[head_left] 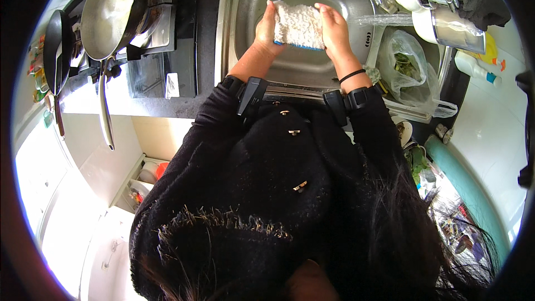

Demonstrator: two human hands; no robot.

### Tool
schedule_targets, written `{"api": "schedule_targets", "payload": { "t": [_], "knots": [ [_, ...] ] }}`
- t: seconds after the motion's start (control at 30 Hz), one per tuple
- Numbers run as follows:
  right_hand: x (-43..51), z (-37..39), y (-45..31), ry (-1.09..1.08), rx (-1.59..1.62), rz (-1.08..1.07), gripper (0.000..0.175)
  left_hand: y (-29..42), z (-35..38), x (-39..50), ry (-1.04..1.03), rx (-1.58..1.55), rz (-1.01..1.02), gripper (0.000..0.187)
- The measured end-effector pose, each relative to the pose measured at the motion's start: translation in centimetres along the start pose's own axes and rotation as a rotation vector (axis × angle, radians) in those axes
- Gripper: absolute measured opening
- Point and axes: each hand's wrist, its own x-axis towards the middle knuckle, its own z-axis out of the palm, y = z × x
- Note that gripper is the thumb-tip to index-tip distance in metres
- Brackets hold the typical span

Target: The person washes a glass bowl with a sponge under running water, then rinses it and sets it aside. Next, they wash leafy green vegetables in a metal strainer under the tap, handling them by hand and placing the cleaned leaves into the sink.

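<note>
Between my two hands, above the basin of a stainless steel sink (292,76), is a shaggy white scrubbing pad (299,25) with a blue lower edge. My left hand (266,29) grips its left end and my right hand (335,29) its right end, with both thumbs uppermost. The fingers beneath the pad are hidden. From the right a stream of clear water (384,19) runs into the basin, a little apart from my right hand.
A deep frying pan (106,16) sits on the gas hob (163,12) at left, its handle over the counter edge. Beside it is a dark pan (56,50). Right of the basin stands a clear plastic bag (407,79) holding green scraps, near a white spray bottle (476,68).
</note>
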Motion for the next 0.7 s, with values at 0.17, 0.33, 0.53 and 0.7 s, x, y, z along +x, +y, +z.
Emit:
{"api": "schedule_targets", "payload": {
  "t": [0.17,0.33,0.53,0.7],
  "knots": [
    [0.0,-0.4,-1.5,0.085,0.077,0.047,0.02,-0.7,-0.8,0.5,-0.14,-0.113,-0.023,0.052],
    [-3.4,2.9,-2.3,-0.015,-0.396,-0.16,0.021,-2.4,-1.1,2.9,0.24,-0.01,-0.019,0.056],
    [-2.0,3.6,-4.3,0.105,-0.856,-0.151,0.032,-7.4,-1.0,4.7,0.418,0.252,0.05,0.053],
    [-2.3,3.5,-4.3,0.027,-0.98,-0.019,0.033,-6.3,-0.6,4.4,0.451,0.603,-0.062,0.052]
  ]
}}
